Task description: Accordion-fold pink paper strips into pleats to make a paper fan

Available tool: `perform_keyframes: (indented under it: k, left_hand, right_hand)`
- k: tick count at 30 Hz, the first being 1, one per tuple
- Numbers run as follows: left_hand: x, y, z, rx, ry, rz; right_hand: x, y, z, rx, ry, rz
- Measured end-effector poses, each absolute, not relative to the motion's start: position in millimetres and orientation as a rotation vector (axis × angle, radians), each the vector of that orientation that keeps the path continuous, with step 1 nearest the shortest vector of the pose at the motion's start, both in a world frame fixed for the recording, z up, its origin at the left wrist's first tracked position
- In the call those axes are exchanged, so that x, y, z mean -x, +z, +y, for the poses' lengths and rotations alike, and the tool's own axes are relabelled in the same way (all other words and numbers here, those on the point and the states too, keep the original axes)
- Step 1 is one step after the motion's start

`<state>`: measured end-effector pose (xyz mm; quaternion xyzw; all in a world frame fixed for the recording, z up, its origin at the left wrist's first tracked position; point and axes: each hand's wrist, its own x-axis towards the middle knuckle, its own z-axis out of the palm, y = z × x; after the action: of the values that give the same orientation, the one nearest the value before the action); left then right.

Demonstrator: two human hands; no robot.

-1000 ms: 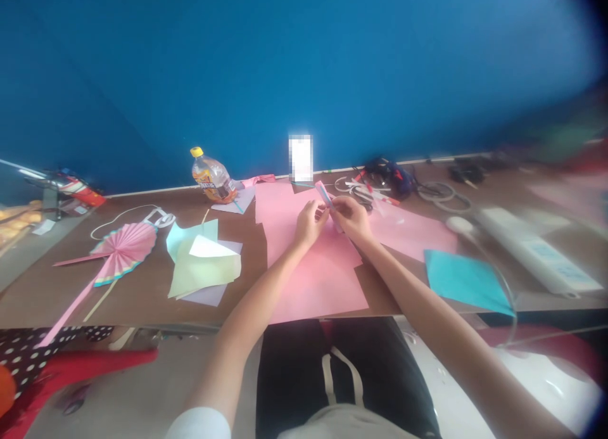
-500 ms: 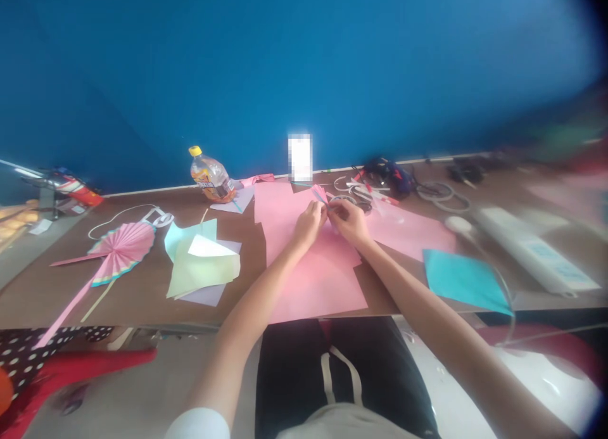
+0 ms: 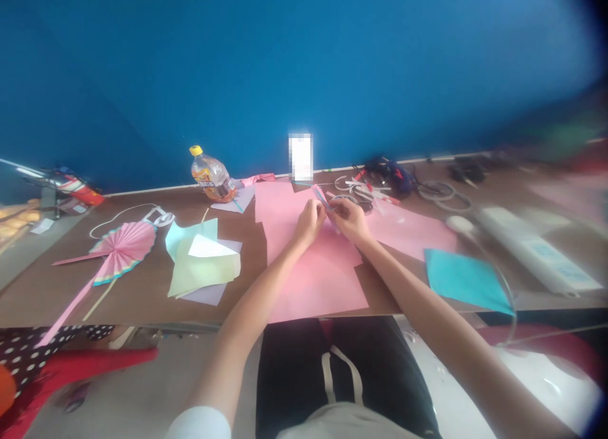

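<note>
Both my hands meet over a large pink paper sheet on the brown table. My left hand and my right hand pinch a narrow folded paper strip, pink with a blue edge, which sticks up between the fingertips. Fingers of both hands are closed on it. A second pink sheet lies just right of my right hand.
A pleated pink paper fan on a stick lies at left, beside pale green and white sheets. A bottle lies by the blue wall. A teal sheet sits at right. Cables and paper scraps clutter the back.
The two hands drew closer together and the folded strip dropped lower between the fingers. Everything else on the table stayed put.
</note>
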<state>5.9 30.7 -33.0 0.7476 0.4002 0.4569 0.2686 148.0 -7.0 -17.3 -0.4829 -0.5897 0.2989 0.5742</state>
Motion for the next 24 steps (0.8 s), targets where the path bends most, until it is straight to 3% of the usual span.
perform_keyframes:
  k: [24]
  left_hand:
    - [-19.2, -37.4, 32.5, -1.229, 1.312, 0.827]
  right_hand:
    - [-153.8, -10.6, -8.1, 1.111, 0.744, -1.345]
